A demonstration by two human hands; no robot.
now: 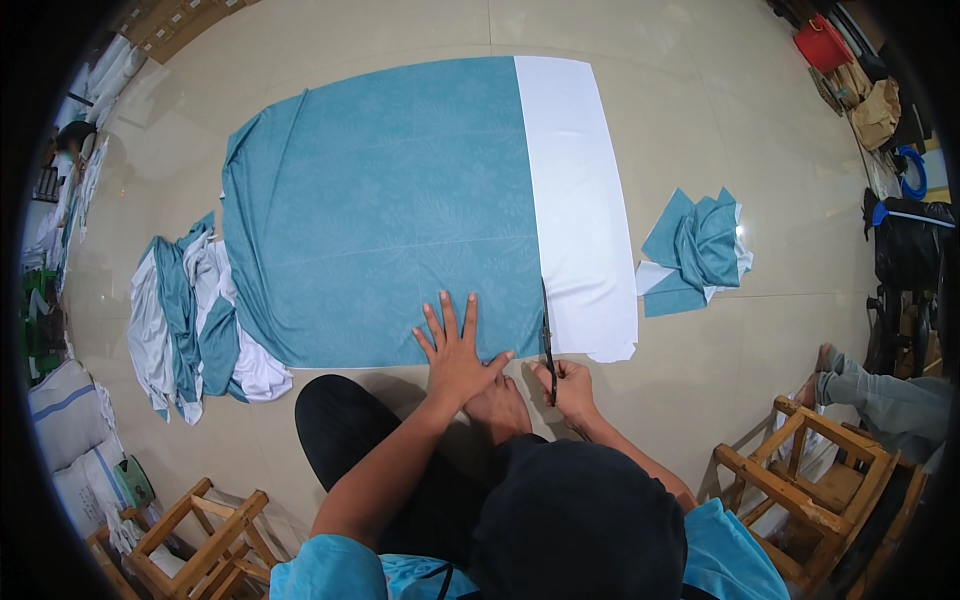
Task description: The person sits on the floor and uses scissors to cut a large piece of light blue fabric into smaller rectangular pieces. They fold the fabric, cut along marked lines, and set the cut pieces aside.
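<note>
A large sheet of teal fabric (390, 200) with a faint leaf pattern lies spread on the floor, with a plain white band (578, 190) along its right side. My left hand (458, 365) presses flat on the near edge of the teal part, fingers spread. Black scissors (548, 340) are gripped in my right hand (570, 392). Their blades point away from me over the line where teal meets white. Whether the blades are parted is hard to make out. My bare foot (500, 408) is between my hands, by the fabric's near edge.
Crumpled teal and white cloth (180, 320) lies against the sheet's left side, and a smaller teal scrap (705, 250) to its right. Wooden stools (800, 480) stand at both lower sides. Another person's leg (880, 400) reaches in at right. A red bucket (823, 45) is far right.
</note>
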